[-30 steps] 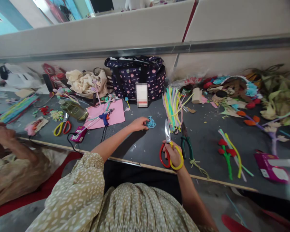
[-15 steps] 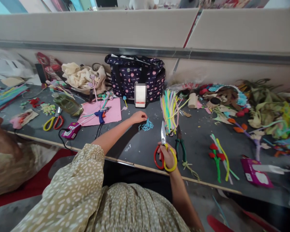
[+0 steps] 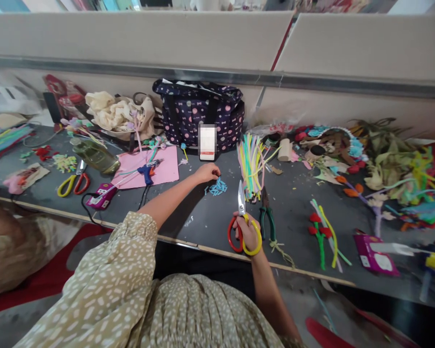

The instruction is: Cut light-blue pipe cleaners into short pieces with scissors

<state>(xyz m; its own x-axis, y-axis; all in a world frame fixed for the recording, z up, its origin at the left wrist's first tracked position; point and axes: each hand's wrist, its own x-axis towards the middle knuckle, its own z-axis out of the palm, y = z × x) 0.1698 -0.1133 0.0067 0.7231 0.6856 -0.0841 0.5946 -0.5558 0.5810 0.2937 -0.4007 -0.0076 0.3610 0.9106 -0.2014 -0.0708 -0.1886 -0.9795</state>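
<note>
My left hand (image 3: 207, 172) is at the upper left edge of a small pile of cut blue pipe cleaner pieces (image 3: 218, 187), its fingers curled and pinched together. Whatever may be between those fingertips is too small to make out. In my right hand (image 3: 250, 233) is a pair of scissors (image 3: 241, 203) with one red and one yellow handle, blades pointing away from me and closed together. A bundle of pastel pipe cleaners (image 3: 253, 166) lies just beyond the blades. Green-handled pliers (image 3: 267, 222) rest right of the scissors.
Behind the pile, a phone (image 3: 207, 143) leans against a dark patterned bag (image 3: 199, 108). Leftward lie a glue gun (image 3: 147, 173) on a pink sheet (image 3: 168, 166), a bottle (image 3: 96, 155) and other scissors (image 3: 74, 181). Red pipe cleaner flowers (image 3: 319, 232) lie right. Another person's arm (image 3: 2, 217) shows at left.
The whole view has shifted slightly, so things appear a little further left. My left fingers look slightly more curled beside the blue pieces. The right hand still holds the scissors.
</note>
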